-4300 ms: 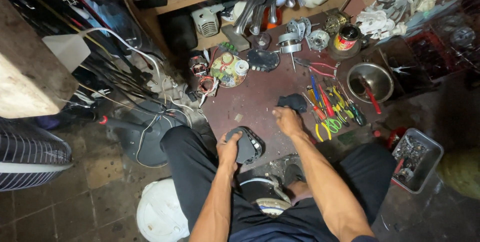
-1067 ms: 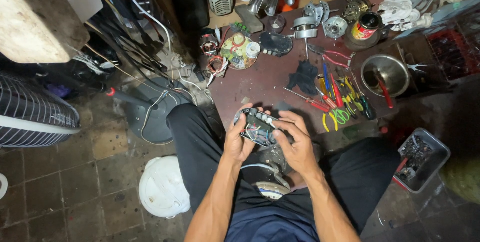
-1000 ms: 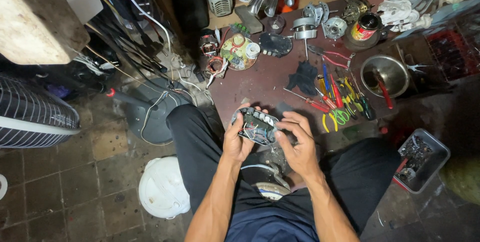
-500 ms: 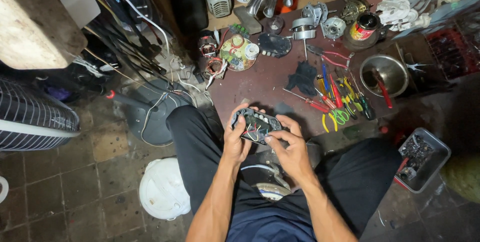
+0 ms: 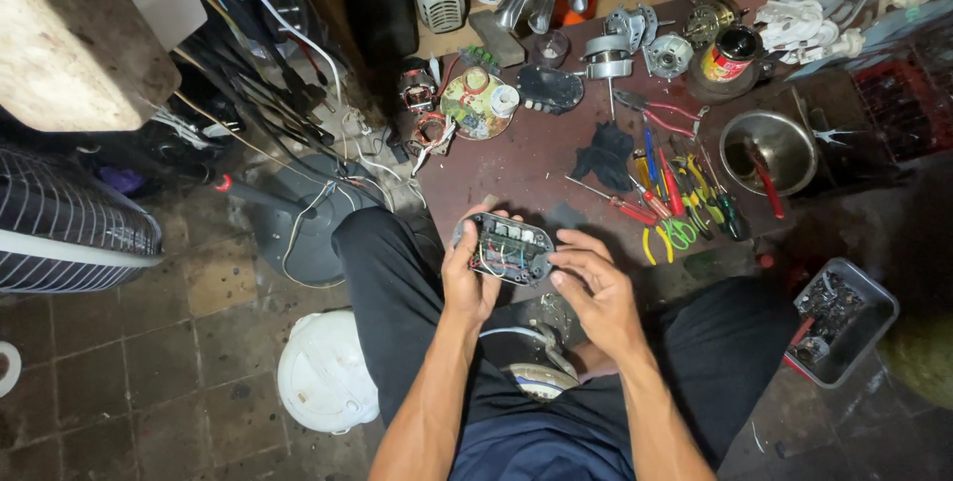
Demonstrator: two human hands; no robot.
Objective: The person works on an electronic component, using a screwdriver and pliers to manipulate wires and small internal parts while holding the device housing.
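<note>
My left hand [image 5: 469, 280] grips a small oval switch housing [image 5: 504, 248], its open side up showing coloured wires and terminals. My right hand [image 5: 594, 288] is beside its right end, fingers bent, fingertips touching the housing's edge. Both hands are held over my lap, just in front of the low dark red work board [image 5: 516, 163]. A fan base with a white cable [image 5: 536, 367] rests between my legs, partly hidden by my arms.
Screwdrivers and pliers [image 5: 675, 198] lie on the board's right side, with a black cloth [image 5: 604, 151], a metal bowl [image 5: 766, 151], a motor coil [image 5: 475, 104] and metal parts. A grey parts tray [image 5: 839, 320] sits at right; a white round cover [image 5: 326, 372] and fan grille [image 5: 69, 233] at left.
Earlier my right hand reached out over the board by the tools; it has come back to the housing, which both hands turned so that its wired inside now faces up.
</note>
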